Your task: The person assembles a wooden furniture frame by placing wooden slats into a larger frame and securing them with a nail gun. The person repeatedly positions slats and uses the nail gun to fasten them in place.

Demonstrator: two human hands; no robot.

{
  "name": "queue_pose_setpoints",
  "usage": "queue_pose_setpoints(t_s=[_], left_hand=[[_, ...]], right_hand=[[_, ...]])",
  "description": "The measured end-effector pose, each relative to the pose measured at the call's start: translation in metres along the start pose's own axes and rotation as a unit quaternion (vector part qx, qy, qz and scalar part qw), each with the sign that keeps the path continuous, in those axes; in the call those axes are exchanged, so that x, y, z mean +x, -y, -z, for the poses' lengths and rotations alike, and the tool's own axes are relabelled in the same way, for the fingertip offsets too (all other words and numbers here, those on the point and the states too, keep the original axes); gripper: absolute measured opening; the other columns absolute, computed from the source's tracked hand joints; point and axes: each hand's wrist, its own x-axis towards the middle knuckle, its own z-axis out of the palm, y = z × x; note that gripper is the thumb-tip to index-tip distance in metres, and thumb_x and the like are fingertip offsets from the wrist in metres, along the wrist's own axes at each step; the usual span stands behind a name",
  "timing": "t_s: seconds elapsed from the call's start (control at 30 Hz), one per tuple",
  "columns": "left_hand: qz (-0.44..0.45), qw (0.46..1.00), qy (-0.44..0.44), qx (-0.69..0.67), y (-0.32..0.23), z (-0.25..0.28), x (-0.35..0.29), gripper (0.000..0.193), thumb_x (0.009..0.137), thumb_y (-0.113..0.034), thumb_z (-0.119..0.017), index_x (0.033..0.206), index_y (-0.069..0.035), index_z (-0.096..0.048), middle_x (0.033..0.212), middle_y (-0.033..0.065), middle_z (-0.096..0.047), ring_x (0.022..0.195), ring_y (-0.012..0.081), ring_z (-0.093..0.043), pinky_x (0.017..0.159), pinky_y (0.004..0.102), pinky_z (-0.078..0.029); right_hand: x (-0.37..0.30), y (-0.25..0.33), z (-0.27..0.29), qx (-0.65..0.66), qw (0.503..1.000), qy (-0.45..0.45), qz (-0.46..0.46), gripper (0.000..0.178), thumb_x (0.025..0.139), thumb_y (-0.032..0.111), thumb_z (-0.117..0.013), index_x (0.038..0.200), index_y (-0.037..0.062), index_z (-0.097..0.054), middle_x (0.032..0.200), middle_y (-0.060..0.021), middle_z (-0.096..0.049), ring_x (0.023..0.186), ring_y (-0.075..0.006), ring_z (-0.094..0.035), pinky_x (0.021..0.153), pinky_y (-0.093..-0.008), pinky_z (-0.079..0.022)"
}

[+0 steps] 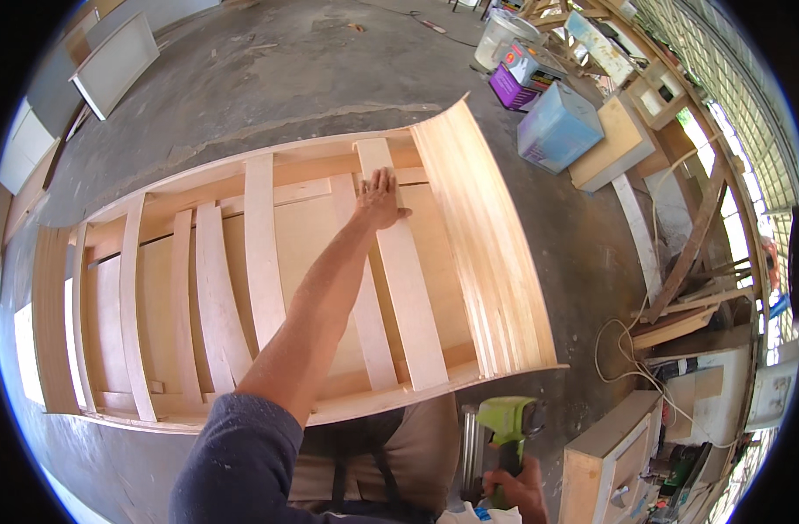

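Observation:
A long frame of pale wood [530, 288] lies across the middle of the view, with several slats running across its open side and a curved panel at its right end. My left arm reaches over it, and my left hand [381, 203] rests flat on the far part of a wide slat [417, 323], fingers apart. Down at the near right, my right hand [520, 491] is wrapped round the grip of a green nail gun [505, 417] with a silver magazine. The gun is beside the frame's near edge, apart from it.
To the right stand a blue box [559, 128], a purple box [510, 86] and a white bucket [504, 39]. Wooden offcuts [692, 240] and a pale cord [625, 371] lie along the right wall. A wooden cabinet [605, 458] sits near right. White panels [117, 63] lean at far left.

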Motion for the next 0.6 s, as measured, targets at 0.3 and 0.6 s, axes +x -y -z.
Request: queue_pose_setpoints(t_s=[0.3,0.6], left_hand=[[0.049,0.991,-0.125,0.021,0.005,-0.006,0.029,0.085,0.096,-0.049,-0.049,0.155,0.003,-0.017,0.164,0.0169,-0.011,0.153,0.0326,-0.003,0.119,0.0638,-0.003],[0.133,0.956,-0.263,0.004,0.068,0.028,0.127,0.067,0.085,-0.045,-0.069,0.138,-0.008,-0.052,0.144,0.0093,-0.047,0.140,0.0326,-0.034,0.118,0.0649,-0.009]], right_hand=[[0.071,0.175,-0.059,-0.120,0.974,0.051,0.188,0.010,0.078,-0.001,-0.068,0.080,-0.0031,-0.059,0.064,-0.0087,-0.063,0.053,-0.0153,-0.061,0.053,-0.0295,-0.049],[0.100,0.087,-0.055,0.015,0.987,0.066,0.145,0.008,0.080,0.003,-0.068,0.078,-0.0024,-0.062,0.062,-0.0081,-0.062,0.053,-0.0156,-0.060,0.052,-0.0292,-0.048]])
